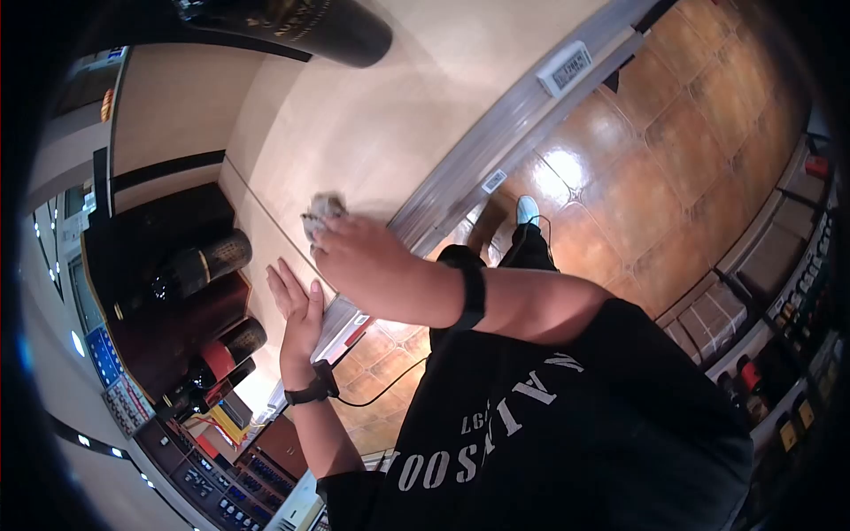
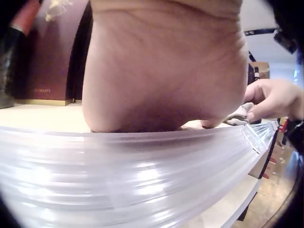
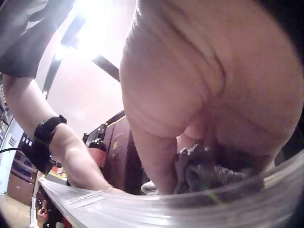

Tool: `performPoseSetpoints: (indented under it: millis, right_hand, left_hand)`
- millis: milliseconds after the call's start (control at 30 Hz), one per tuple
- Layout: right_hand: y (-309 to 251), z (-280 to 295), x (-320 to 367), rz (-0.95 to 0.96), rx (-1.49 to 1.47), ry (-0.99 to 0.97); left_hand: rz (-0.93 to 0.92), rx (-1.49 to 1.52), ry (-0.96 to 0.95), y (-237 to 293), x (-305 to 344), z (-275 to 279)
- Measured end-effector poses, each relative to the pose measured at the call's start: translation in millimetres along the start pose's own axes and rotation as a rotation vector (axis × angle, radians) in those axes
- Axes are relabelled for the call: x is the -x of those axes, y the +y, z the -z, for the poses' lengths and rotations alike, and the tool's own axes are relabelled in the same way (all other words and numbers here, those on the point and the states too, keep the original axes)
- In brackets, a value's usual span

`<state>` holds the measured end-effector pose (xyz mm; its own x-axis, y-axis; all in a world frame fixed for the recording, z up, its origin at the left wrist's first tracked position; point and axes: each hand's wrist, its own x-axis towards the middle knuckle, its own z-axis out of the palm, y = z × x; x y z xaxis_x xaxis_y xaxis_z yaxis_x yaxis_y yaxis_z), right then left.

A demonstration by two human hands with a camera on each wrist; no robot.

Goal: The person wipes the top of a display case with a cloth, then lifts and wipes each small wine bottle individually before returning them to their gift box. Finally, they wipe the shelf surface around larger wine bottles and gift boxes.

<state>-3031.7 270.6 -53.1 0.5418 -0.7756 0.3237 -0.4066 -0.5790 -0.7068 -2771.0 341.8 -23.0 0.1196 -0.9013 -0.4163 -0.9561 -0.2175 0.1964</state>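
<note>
My right hand (image 1: 372,270) holds a bunched grey cloth (image 1: 324,209) against the pale shelf board (image 1: 354,124), close to its front edge. In the right wrist view the fingers curl round the dark folds of the cloth (image 3: 204,171). My left hand (image 1: 299,320) rests on the board nearby, its fingers straight and spread, next to a seam between boards. The left wrist view shows the heel of that hand (image 2: 166,71) right behind the clear plastic edge strip (image 2: 114,166), its fingers mostly hidden.
A large dark bottle (image 1: 328,31) lies over the board's far end. Dark red display boxes (image 1: 168,327) with bottles stand beyond my left hand. Price tags (image 1: 565,69) line the shelf edge. Cartons (image 1: 708,314) and bottles stand across the tiled floor (image 1: 673,177).
</note>
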Motion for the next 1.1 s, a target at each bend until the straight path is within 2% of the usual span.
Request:
performPoseSetpoints:
  millis: [67, 133, 167, 233, 267, 300, 400, 467, 500, 567, 600, 700, 800, 900, 933, 1033, 1100]
  right_hand:
    - [19, 30, 9, -0.013, -0.009, 0.039]
    - [36, 74, 21, -0.121, 0.002, 0.031]
    - [45, 99, 20, -0.179, 0.117, -0.050]
    - [69, 117, 30, -0.263, 0.304, 0.246]
    - [77, 127, 33, -0.340, 0.380, 0.306]
    - [78, 145, 32, -0.429, 0.382, 0.253]
    - [98, 128, 30, -0.332, 0.589, 0.454]
    - [108, 93, 24, -0.313, 0.758, 0.509]
    - [106, 80, 22, -0.310, 0.799, 0.528]
    - [69, 70, 23, -0.340, 0.701, 0.531]
    - [59, 65, 20, -0.336, 0.492, 0.427]
    - [33, 25, 7, -0.332, 0.443, 0.439]
    - [7, 5, 5, -0.228, 0.298, 0.296]
    - [5, 9, 18, 0.105, -0.111, -0.027]
    - [4, 11, 19, 0.081, -0.116, 0.000]
    - [18, 38, 18, -0.006, -0.011, -0.109]
    - [35, 71, 26, -0.043, 0.140, -0.069]
  left_hand:
    - [0.009, 0.006, -0.014, -1, 0, 2]
    - [0.005, 0.024, -0.025, 1, -2, 4]
    - [0.010, 0.030, -0.029, 2, -1, 6]
    - [0.022, 0.044, -0.049, 8, 0, 10]
    - [0.014, 0.044, -0.059, 7, 0, 10]
    - [0.006, 0.045, -0.066, 7, 0, 10]
    - [-0.025, 0.021, -0.097, 7, -1, 13]
    - [-0.025, 0.019, -0.121, 12, -1, 16]
    - [-0.030, 0.004, -0.132, 12, -1, 15]
    - [-0.045, -0.022, -0.140, 9, 0, 17]
    - [-0.032, -0.007, -0.161, 13, 0, 19]
    - [-0.047, -0.026, -0.182, 10, 0, 21]
    - [-0.062, 0.006, -0.175, 3, 1, 20]
    - [-0.104, -0.010, -0.197, -3, 0, 19]
    - [-0.105, -0.043, -0.207, -8, -1, 18]
    - [-0.075, -0.032, -0.168, 4, 1, 18]
    - [-0.046, -0.010, -0.155, 9, 0, 16]
